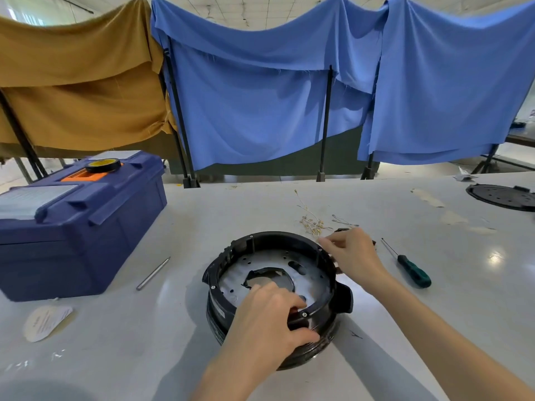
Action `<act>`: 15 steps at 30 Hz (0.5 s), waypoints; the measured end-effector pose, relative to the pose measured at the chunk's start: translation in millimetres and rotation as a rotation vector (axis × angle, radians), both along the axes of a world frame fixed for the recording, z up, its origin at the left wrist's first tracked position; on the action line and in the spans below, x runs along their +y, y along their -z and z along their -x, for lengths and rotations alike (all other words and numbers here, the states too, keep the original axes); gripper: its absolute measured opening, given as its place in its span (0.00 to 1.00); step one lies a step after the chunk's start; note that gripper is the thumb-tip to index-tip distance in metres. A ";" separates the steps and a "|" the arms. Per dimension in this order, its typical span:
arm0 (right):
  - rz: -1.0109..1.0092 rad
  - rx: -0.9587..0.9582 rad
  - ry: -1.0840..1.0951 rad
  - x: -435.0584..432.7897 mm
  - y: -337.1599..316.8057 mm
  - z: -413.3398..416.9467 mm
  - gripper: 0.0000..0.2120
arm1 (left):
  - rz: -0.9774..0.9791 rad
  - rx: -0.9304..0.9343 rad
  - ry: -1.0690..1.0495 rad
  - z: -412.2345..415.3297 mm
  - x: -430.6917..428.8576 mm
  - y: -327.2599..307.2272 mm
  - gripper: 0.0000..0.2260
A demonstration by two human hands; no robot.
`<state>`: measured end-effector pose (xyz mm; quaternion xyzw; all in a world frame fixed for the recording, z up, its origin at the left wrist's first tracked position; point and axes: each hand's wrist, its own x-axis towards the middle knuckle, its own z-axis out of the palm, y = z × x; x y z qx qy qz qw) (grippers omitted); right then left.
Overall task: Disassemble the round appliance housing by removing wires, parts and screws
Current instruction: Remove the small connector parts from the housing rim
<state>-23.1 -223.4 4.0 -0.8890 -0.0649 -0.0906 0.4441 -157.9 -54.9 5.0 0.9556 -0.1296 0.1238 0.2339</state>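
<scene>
The round black appliance housing (249, 250) sits open side up on the white table, showing a grey metal plate (312, 280) with holes and a broken centre opening. My left hand (269, 322) grips the near rim, fingers inside and thumb outside. At the far right rim my right hand (353, 256) has its fingers curled; what they pinch is too small to tell. A screw (304, 314) shows in the rim by my left fingers. Removed pale wires (312, 222) lie in a loose bundle behind the housing.
A green-handled screwdriver (411, 270) lies right of the housing. A metal rod (153, 273) lies to its left, beside a blue toolbox (81, 227) with a tape roll (103, 164) on top. A black round cover (500, 196) rests far right. A paper label (46, 322) lies near left.
</scene>
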 end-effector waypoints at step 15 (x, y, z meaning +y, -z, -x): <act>-0.120 0.315 0.055 -19.5 13.6 -1.0 0.14 | 0.187 -0.087 0.037 -4.3 3.0 5.9 0.17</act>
